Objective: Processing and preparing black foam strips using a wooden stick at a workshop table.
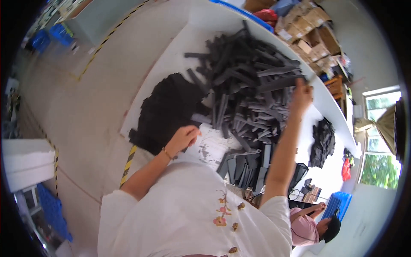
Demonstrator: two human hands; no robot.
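From where I watch, what matters is the line between the right hand (302, 99) and the dark grey strip (278, 84). The strip lies to the left of those fingers, its long axis running nearly crosswise in my view, the right end slightly higher than the left. The right hand, at the end of an outstretched arm, is much the nearer; the left hand (182, 138) is well apart, lower and to the left. I read the right fingers as pinching the strip by its right end, though blur hides the exact contact. The left fingers are loosely curled, and I cannot tell whether anything sits under them.

The strip is at the right edge of the big heap of strips (239, 77) on the white bench (171, 64). It looks long, narrow and flat-sided, with a matt, foam-like face, darker than the paler grey piece (278, 71) just above it. Whether it touches the pieces beneath, I can't make out.

Beside the left hand I see a broad black stack (167, 107), its edge ragged, and small grey scraps (204, 152) scattered nearby. More strips (244, 169) stand close to the wearer's shirt (184, 205).
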